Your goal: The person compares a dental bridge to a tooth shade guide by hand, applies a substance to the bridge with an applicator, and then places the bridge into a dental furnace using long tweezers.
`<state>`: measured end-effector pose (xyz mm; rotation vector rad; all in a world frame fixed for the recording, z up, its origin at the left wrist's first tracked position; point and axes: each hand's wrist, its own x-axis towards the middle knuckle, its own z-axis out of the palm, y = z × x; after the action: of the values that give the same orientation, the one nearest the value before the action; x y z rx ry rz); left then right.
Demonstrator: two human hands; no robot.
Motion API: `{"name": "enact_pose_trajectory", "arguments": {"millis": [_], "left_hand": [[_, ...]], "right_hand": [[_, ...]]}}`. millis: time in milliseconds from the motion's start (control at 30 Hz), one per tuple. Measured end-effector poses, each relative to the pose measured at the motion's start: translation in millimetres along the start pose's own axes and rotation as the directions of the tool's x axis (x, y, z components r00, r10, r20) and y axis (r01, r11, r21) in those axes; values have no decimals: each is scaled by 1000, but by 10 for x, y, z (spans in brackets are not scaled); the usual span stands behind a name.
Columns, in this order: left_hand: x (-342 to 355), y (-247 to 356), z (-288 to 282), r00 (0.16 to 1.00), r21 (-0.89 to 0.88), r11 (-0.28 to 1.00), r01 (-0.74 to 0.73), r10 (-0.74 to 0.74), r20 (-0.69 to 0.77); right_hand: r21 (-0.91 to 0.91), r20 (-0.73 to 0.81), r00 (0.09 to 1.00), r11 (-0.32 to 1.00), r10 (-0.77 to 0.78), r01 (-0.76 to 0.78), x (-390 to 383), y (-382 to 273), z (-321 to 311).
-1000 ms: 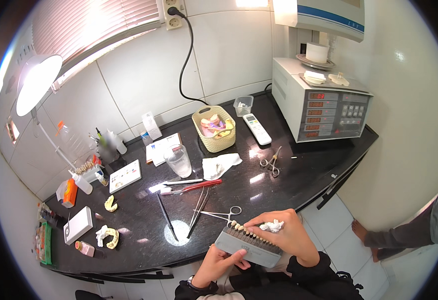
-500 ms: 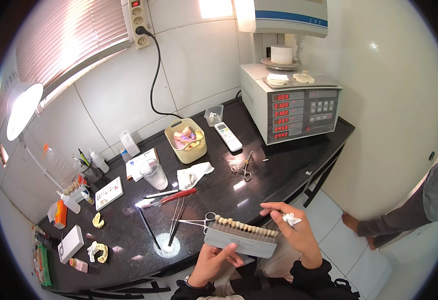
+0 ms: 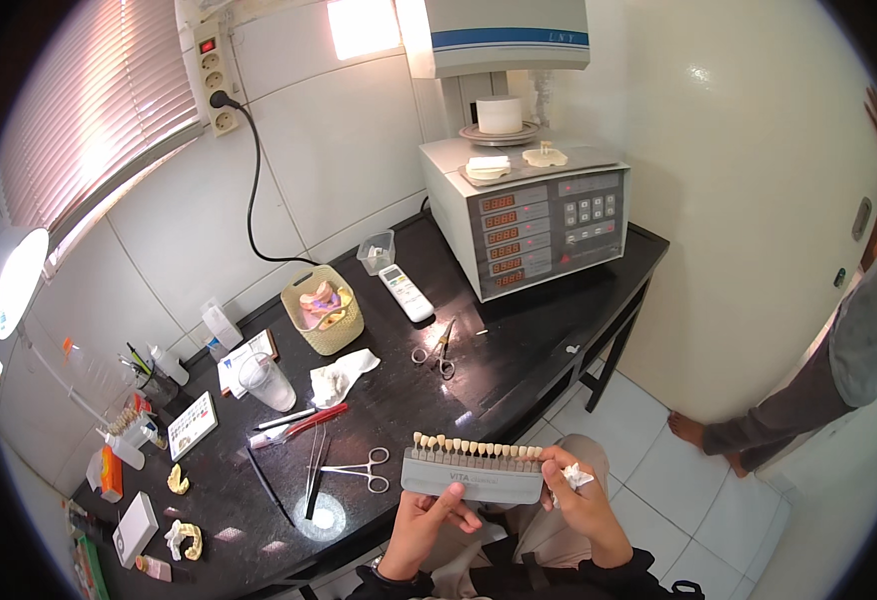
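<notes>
My left hand [image 3: 427, 528] holds a grey tooth shade guide [image 3: 471, 482] from below, thumb across its front. A row of tooth-shaped tabs [image 3: 459, 446] in cream tones stands upright along its top. At the guide's right end is my right hand [image 3: 587, 508], fingers bent, touching the last tabs or the holder's edge; which one I cannot tell. A small, white, crumpled-looking piece [image 3: 577, 476] is held among those fingers. Just left of the guide, a pair of locking forceps [image 3: 364, 470] lies on the black counter [image 3: 399, 395], beside tweezers [image 3: 316, 465].
A furnace unit [image 3: 529, 220] stands at the back right. Around the counter are a yellow basket [image 3: 324, 335], a remote control [image 3: 406, 292], scissor-handled clamps [image 3: 439, 352], a clear cup [image 3: 269, 382], dental casts [image 3: 187, 540] and a lamp [image 3: 21, 285]. Another person [image 3: 809, 390] stands by the door.
My right hand has come down to the guide's right end. The guide is now more level and apart from the forceps. The whole view has shifted; the person by the door shows a raised hand.
</notes>
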<state>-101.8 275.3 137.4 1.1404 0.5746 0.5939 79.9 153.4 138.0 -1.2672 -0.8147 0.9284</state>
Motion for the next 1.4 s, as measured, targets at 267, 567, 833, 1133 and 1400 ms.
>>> {"name": "enact_pose_trajectory", "arguments": {"millis": [267,567,833,1133,1400], "left_hand": [[108,-38,224,995,-7,999,38,-37,95],[217,-119,441,967,-18,999,50,-43,253],[306,252,629,808,211,792,-573,502,309],[190,300,722,828,315,766,-560,500,254],[-8,260,649,822,316,766,-560,561,94]], "right_hand": [[49,-54,996,996,74,-71,-168,3,-136],[97,-123,990,992,-75,87,-404,28,-285],[70,-245,958,983,-146,168,-661,-93,-448],[113,-256,958,980,-132,165,-838,-183,-322],[130,-74,989,982,-128,137,-797,-261,-287]]}}
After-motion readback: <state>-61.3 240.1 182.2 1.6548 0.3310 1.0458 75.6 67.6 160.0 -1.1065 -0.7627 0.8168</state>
